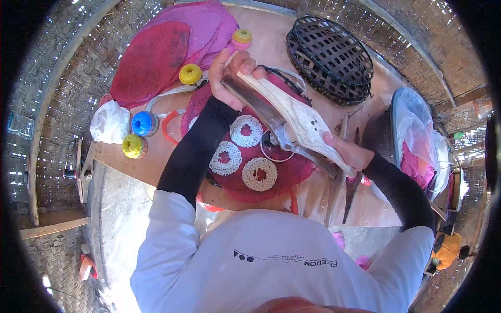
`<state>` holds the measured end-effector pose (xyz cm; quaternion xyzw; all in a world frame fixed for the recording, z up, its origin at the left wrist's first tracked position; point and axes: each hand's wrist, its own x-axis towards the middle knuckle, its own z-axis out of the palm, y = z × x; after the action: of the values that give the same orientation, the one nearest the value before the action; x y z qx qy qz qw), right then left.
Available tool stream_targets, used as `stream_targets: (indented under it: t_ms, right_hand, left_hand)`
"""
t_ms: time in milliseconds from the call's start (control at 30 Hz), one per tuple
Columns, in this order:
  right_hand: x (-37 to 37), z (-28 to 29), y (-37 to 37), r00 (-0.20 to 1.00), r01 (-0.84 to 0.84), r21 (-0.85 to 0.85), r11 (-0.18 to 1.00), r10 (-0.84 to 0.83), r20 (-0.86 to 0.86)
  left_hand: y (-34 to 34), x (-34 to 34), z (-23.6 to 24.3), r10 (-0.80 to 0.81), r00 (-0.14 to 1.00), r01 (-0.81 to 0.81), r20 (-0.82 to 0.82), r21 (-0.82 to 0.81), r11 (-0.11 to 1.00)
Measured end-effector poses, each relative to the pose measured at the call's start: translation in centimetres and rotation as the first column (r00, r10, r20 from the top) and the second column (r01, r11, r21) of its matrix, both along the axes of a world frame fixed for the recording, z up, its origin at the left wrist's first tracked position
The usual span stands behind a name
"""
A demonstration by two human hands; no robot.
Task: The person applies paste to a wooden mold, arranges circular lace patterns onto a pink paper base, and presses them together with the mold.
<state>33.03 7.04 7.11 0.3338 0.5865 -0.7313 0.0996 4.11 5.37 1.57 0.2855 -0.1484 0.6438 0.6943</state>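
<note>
My left hand (229,81) is closed around the upper end of a long pale piece (295,112) with wavy grain, wood-like, and a dark brown strip (245,96) alongside it. My right hand (355,154) grips the lower end. A shiny greyish part (284,136) sits against the middle of the brown strip. Beneath my hands, a dark red mesh disc (282,190) carries several crocheted-looking white and cream rings (245,130). Long dark pointed pieces (350,200) lie on the table below my right hand.
Pink and red mesh sheets (148,60), yellow rolls (190,74), a blue roll (143,123) and a white plastic bag (108,122) are at left on the plywood table (115,156). Dark woven baskets (330,58) are at back right; bagged pink material (415,156) is at right.
</note>
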Motion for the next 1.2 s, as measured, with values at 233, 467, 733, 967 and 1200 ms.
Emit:
stream_targets:
  t_ms: [233, 467, 733, 967, 1200]
  right_hand:
    - [0.8, 2.5, -0.3, 0.991, 0.074, -0.123, 0.99, -0.06, 0.118]
    - [1.4, 5.2, 0.5, 0.931, 0.098, 0.06, 0.993, -0.113, 0.347]
    - [-0.4, 1.4, -0.2, 0.986, 0.088, 0.332, 0.939, -0.13, 0.105]
    - [-1.5, 0.6, -1.0, 0.991, 0.089, 0.138, 0.986, -0.101, 0.084]
    - [0.1, 5.0, -0.8, 0.959, 0.069, 0.254, 0.965, -0.135, 0.25]
  left_hand:
    - [-1.0, 1.7, -1.0, 0.12, 0.993, -0.12, -0.017, -0.241, 0.963]
    - [-0.1, 3.5, -1.6, 0.209, 0.978, -0.193, 0.014, -0.327, 0.925]
    - [0.5, 0.2, -0.7, 0.273, 0.959, -0.284, -0.078, -0.243, 0.928]
    - [-2.0, -1.0, -0.6, 0.285, 0.939, -0.328, -0.193, -0.251, 0.911]
    - [-0.6, 1.7, -1.0, 0.222, 0.974, -0.218, -0.032, -0.376, 0.901]
